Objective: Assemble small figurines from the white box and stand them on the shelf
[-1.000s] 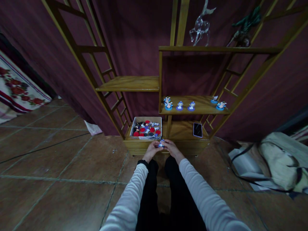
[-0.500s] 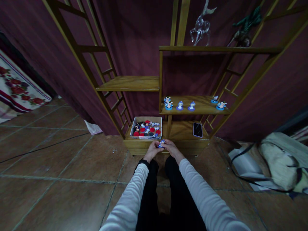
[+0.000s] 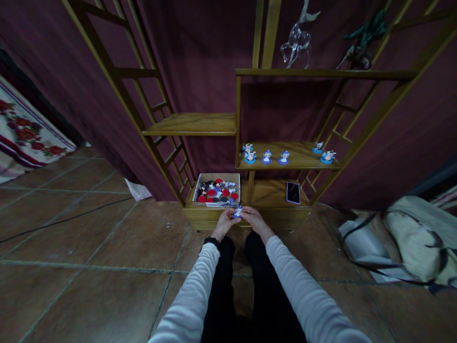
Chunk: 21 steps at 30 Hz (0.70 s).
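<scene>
A small purple-and-white figurine (image 3: 238, 212) is held upright between my two hands, in front of the cabinet's low base. My left hand (image 3: 225, 223) grips it from the left, fingers closed at its base. My right hand (image 3: 254, 219) pinches it from the right. Just behind my hands, a shallow cardboard box (image 3: 234, 178) holds several figurines and red discs. On the shelf above, two similar purple figurines (image 3: 266, 156) stand in the middle, with blue-based figurines (image 3: 250, 156) at the left end and more blue-based ones (image 3: 327, 156) at the right end.
A phone (image 3: 293, 193) lies on the lower board (image 3: 268, 192). A glass deer (image 3: 299, 40) and a dark green statue (image 3: 364, 45) stand on the upper shelf. A bare wooden shelf (image 3: 194, 124) is at left. A pale bag (image 3: 414, 238) sits on the floor at right.
The figurine has turned more upright in my hands and shifted slightly left, so its front shows more. Both hands stay in nearly the same place.
</scene>
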### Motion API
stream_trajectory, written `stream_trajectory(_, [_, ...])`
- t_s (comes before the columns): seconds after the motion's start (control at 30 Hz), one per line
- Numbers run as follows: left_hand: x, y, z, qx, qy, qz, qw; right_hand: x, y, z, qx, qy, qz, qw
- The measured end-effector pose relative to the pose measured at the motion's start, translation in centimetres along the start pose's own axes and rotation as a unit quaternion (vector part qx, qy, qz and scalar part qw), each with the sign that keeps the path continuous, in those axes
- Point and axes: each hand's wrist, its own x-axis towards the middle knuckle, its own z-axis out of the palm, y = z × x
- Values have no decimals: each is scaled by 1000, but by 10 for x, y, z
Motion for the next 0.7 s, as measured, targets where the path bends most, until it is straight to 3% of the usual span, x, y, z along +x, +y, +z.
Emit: stream_trajectory(0.7, [-8,13,4,-17,-28,-7,999,-5,-9,-2,8,1,7,1000])
